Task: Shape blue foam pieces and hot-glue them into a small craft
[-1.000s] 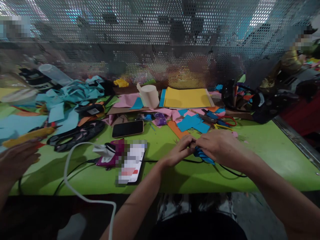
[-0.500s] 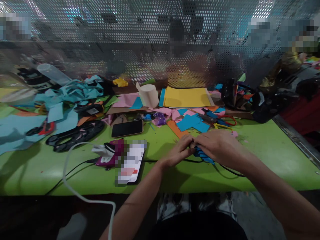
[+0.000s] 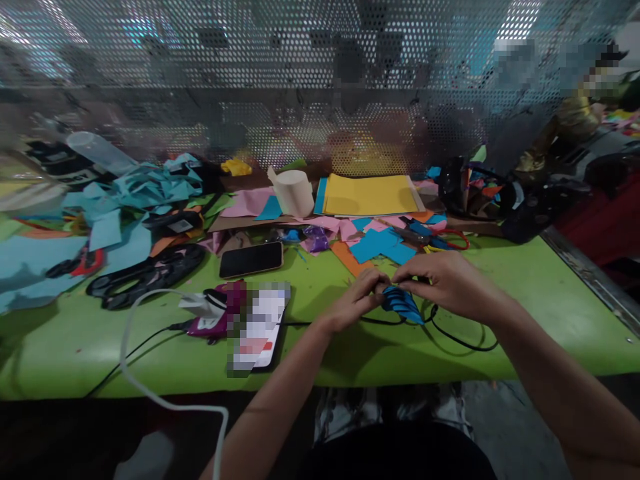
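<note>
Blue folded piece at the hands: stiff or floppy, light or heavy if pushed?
The blue folded piece is probably light: it looks like thin paper, held at the fingertips of the left hand. Its close, layered folds likely make it springy rather than floppy. Pressed hard, those ridges could crease or flatten.
</note>
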Motion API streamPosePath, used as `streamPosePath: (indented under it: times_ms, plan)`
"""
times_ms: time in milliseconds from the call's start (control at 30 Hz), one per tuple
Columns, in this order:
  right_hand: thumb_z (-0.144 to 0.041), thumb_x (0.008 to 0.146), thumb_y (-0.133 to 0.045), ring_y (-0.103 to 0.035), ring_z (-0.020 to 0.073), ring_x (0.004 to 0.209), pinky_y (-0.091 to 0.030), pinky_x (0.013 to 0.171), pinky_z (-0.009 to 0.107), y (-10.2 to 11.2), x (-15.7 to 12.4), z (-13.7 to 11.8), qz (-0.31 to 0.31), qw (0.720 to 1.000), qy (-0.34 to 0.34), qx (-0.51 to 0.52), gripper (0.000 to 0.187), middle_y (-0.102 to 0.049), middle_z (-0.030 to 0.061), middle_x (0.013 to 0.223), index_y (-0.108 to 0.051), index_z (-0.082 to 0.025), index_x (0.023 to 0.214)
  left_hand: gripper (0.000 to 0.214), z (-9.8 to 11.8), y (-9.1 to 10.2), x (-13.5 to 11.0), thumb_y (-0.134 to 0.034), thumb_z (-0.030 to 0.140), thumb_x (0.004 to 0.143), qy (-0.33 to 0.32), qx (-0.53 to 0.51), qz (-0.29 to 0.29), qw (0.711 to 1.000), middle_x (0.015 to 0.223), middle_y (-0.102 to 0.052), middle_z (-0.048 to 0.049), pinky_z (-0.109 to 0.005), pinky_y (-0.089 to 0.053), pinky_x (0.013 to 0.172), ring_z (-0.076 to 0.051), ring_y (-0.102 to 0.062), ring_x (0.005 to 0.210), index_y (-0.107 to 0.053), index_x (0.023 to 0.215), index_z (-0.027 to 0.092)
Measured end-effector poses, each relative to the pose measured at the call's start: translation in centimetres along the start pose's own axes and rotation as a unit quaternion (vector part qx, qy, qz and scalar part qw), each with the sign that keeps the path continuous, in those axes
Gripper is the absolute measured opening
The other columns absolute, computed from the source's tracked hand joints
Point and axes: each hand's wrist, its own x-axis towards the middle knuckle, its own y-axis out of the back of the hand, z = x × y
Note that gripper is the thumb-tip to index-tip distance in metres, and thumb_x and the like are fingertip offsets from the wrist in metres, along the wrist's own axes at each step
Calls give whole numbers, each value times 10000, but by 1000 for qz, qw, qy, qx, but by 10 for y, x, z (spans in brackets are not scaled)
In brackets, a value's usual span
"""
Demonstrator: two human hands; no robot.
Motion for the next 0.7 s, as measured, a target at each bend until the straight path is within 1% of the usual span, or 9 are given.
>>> streamPosePath:
  times_ms: [100,267,500,700]
  plan:
    - [-199,908,-610,-713,161,876,-459,740,239,-2,0,0,-5,1000,3,-5,165,-780,8,973,-750,-235,985,272,0,0,0,-447,429,895,0,2,1,1000,999,-486,-60,-397,-390,996,-231,-447,1020,-507,1020,195]
    - [-206,901,-614,-708,164,855,-448,718,240,-5,1,-2,-8,1000,5,-24,157,-780,9,942,-749,-245,969,274,-3,-1,0,-452,422,897,0,2,0,1000,996,-475,-59,-394,-389,995,-231,-445,1019,-501,1037,192]
    - [-213,906,-600,-705,159,826,-438,691,237,-4,2,-4,-9,999,8,-34,160,-779,10,920,-747,-238,962,286,-1,0,-1,-456,446,900,14,12,-2,1000,1014,-500,-62,-400,-403,999,-234,-456,1026,-519,1035,201]
    - [-221,912,-586,-693,163,805,-396,653,244,-4,2,-6,-22,998,2,-59,151,-768,7,886,-734,-230,943,278,-2,-1,-1,-458,442,905,8,12,1,1000,1007,-493,-58,-399,-403,997,-233,-456,1021,-519,1024,198]
